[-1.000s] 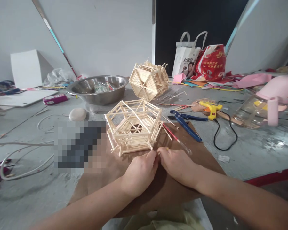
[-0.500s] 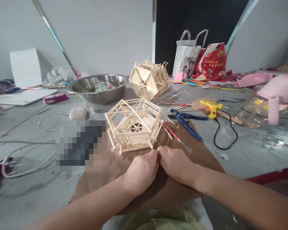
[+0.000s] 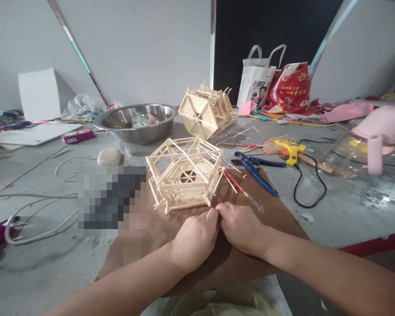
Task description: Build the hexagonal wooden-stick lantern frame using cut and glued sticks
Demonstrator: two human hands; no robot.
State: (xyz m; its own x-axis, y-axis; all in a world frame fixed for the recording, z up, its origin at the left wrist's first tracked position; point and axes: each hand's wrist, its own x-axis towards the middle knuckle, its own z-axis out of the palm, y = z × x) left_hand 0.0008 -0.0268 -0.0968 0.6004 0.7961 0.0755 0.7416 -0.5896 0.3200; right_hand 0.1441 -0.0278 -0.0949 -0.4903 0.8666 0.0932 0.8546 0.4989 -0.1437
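A hexagonal frame of thin wooden sticks [image 3: 184, 173] stands on a brown paper sheet [image 3: 151, 228] in front of me. Just below its near edge my left hand [image 3: 195, 239] and my right hand [image 3: 242, 227] meet, fingertips pressed together in a pinch. What they pinch is hidden between the fingers. A second stick frame [image 3: 204, 111] lies tilted on its side farther back.
A steel bowl [image 3: 138, 123] sits at the back left, blue pliers [image 3: 255, 169] and a yellow glue gun [image 3: 288, 148] with a black cord to the right. Loose sticks, a white cable [image 3: 36, 228], a glass jar [image 3: 340, 156], bags [image 3: 276, 83] and pink paper crowd the grey table.
Both hands stay pinched together at the same spot by the frame's near edge; only the view shifts slightly.
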